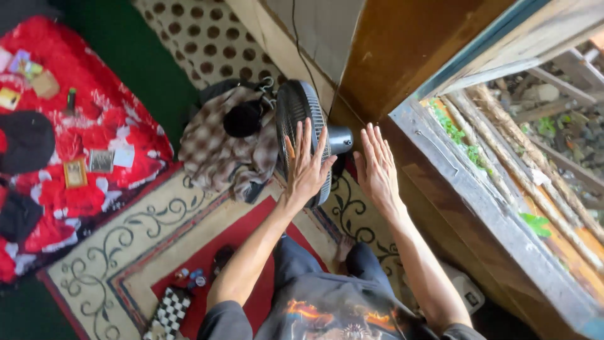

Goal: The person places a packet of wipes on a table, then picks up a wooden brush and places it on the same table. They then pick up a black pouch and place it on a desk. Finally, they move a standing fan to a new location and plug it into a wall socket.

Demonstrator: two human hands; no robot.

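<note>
1. The black fan [301, 135] stands on the floor by the wooden wall, seen from its side, with its grey motor part [340, 140] sticking out behind.
2. Your left hand [306, 165] is flat in front of the fan's wire cage, fingers [301, 135] spread wide and holding nothing. I cannot tell if it touches the cage.
3. Your right hand [376, 169] is flat and open behind the fan near the motor, fingers straight and close together.
4. A checked cloth [217, 154] lies just beside the fan.
5. Under you is a cream and red rug [135, 245].
6. An open window frame [484, 208] is on your right.
</note>
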